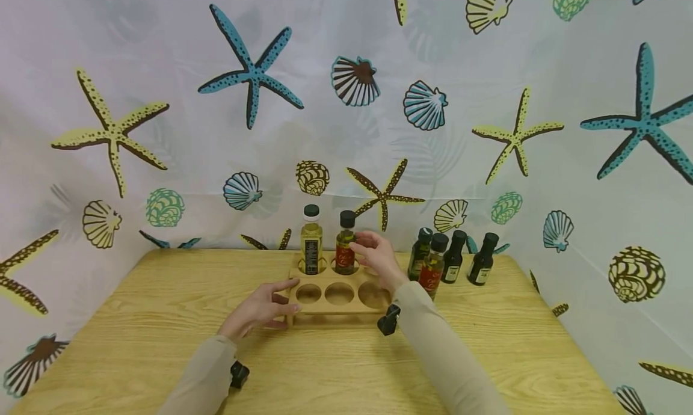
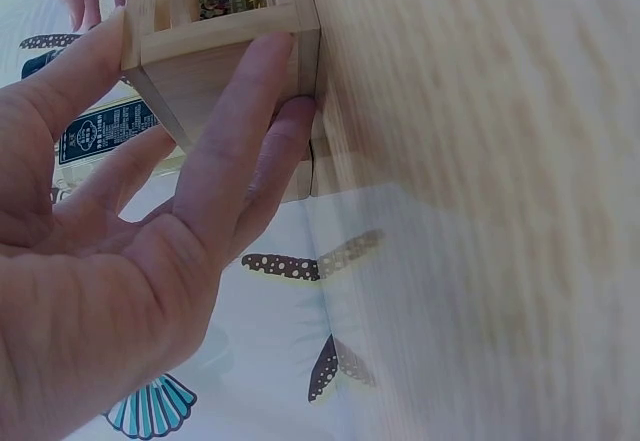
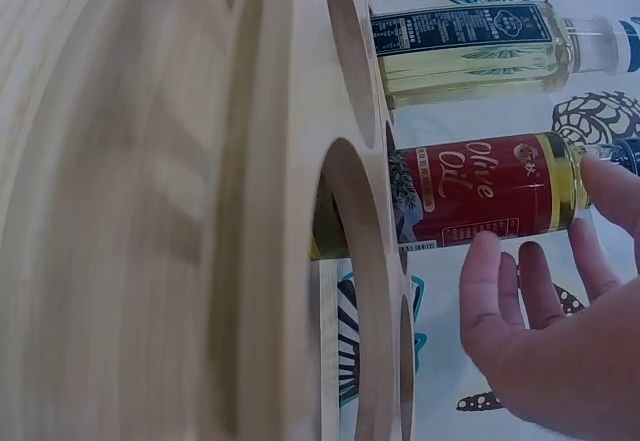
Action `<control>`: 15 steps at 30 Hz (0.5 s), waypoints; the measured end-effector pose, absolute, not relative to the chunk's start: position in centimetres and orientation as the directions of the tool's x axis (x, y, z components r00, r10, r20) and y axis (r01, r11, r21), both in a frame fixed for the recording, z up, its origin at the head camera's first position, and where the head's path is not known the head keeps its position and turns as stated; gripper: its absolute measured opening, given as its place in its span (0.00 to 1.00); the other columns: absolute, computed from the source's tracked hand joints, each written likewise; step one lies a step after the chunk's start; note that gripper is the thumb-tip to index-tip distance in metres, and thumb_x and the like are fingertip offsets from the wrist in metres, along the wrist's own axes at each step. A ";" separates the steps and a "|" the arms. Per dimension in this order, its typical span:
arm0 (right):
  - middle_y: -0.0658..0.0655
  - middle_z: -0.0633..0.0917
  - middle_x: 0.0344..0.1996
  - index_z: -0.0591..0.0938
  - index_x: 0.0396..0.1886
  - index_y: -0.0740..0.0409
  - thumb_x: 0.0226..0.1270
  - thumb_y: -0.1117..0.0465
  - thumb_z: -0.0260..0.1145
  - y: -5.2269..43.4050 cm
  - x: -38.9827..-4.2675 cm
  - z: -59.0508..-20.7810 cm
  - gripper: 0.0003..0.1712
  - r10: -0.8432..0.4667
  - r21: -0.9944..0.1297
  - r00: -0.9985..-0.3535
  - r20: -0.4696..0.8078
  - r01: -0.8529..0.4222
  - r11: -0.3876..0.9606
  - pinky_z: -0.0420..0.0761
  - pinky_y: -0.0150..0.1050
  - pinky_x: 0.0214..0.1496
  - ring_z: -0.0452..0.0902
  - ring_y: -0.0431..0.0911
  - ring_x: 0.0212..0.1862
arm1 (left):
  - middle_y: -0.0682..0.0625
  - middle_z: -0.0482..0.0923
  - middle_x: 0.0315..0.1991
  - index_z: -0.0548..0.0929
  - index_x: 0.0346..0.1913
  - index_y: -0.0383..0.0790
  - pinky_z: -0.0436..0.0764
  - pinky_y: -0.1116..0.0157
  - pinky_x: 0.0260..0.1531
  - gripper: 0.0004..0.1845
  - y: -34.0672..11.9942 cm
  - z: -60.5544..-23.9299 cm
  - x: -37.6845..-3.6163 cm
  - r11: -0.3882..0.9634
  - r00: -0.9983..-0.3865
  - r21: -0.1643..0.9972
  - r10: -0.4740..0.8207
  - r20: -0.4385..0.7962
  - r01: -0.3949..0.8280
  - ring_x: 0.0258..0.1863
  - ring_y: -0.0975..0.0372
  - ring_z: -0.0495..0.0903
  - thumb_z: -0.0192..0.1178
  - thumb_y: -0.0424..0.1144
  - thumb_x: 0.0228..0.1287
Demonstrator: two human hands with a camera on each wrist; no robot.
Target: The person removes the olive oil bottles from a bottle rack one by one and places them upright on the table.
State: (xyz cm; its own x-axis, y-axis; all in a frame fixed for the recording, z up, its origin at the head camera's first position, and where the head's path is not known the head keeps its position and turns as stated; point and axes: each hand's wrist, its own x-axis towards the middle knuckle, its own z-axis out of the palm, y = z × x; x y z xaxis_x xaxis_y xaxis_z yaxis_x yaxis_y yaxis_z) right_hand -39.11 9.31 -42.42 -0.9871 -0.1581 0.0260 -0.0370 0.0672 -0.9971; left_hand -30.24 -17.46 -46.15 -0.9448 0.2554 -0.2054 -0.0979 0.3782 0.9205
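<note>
A two-tier wooden bottle rack (image 1: 325, 310) with round holes stands on the table. At its left end is my left hand (image 1: 262, 307); in the left wrist view its fairly straight fingers (image 2: 235, 151) lie against the end panel. In the back row of holes stand a clear bottle of pale yellow oil (image 1: 311, 243) and, to its right, a red-labelled olive oil bottle (image 1: 345, 246). My right hand (image 1: 376, 258) is at the right side of the olive oil bottle, fingers loosely bent, fingertips at its label and neck. Whether they press on it is hard to tell.
Right of the rack stand another red-labelled bottle (image 1: 431, 267), a dark green bottle (image 1: 419, 252) and two small dark bottles, one at the far right (image 1: 483, 261). A curtain (image 1: 357, 144) printed with shells and starfish hangs behind the wooden table (image 1: 162, 319).
</note>
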 end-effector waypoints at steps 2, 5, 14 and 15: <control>0.61 0.76 0.63 0.77 0.64 0.51 0.69 0.56 0.66 9.1 -39.2 -42.4 0.24 -0.160 -0.997 -0.986 0.034 -0.045 0.068 0.73 0.57 0.66 0.73 0.56 0.64 | 0.27 0.66 0.64 0.61 0.76 0.48 0.86 0.54 0.43 0.40 -17.5 -46.1 -30.3 0.376 -0.945 0.921 0.254 -0.204 -0.098 0.56 0.47 0.78 0.67 0.39 0.64; 0.62 0.74 0.66 0.76 0.66 0.51 0.69 0.56 0.66 8.6 -39.4 -42.3 0.26 -0.157 -0.995 -0.986 0.051 -0.063 0.075 0.72 0.58 0.67 0.72 0.57 0.65 | 0.27 0.66 0.64 0.61 0.76 0.48 0.87 0.54 0.43 0.39 -17.5 -46.2 -30.4 0.380 -0.947 0.920 0.251 -0.202 -0.095 0.56 0.46 0.78 0.67 0.40 0.64; 0.61 0.78 0.64 0.75 0.67 0.52 0.67 0.61 0.68 7.8 -40.1 -42.5 0.28 -0.184 -0.990 -0.978 0.094 -0.111 0.087 0.75 0.53 0.64 0.75 0.55 0.63 | 0.27 0.66 0.64 0.62 0.76 0.48 0.87 0.54 0.42 0.39 -17.4 -46.5 -30.5 0.373 -0.950 0.921 0.232 -0.209 -0.112 0.56 0.46 0.78 0.67 0.38 0.64; 0.61 0.78 0.63 0.75 0.67 0.54 0.68 0.62 0.67 7.7 -40.1 -42.6 0.28 -0.193 -0.989 -0.976 0.099 -0.118 0.090 0.76 0.52 0.64 0.76 0.55 0.62 | 0.27 0.66 0.64 0.62 0.76 0.48 0.87 0.54 0.42 0.39 -17.4 -46.5 -30.5 0.371 -0.950 0.922 0.232 -0.211 -0.114 0.55 0.46 0.79 0.67 0.38 0.63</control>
State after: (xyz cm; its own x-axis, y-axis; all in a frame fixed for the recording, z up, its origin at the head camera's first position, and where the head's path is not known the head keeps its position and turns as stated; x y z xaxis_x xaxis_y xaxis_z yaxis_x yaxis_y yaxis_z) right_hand -40.09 7.71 -42.60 -0.9761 -0.1933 0.0990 -0.1182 0.0903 -0.9889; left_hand -30.48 -17.37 -46.48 -0.9496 0.2318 -0.2109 -0.1141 0.3709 0.9216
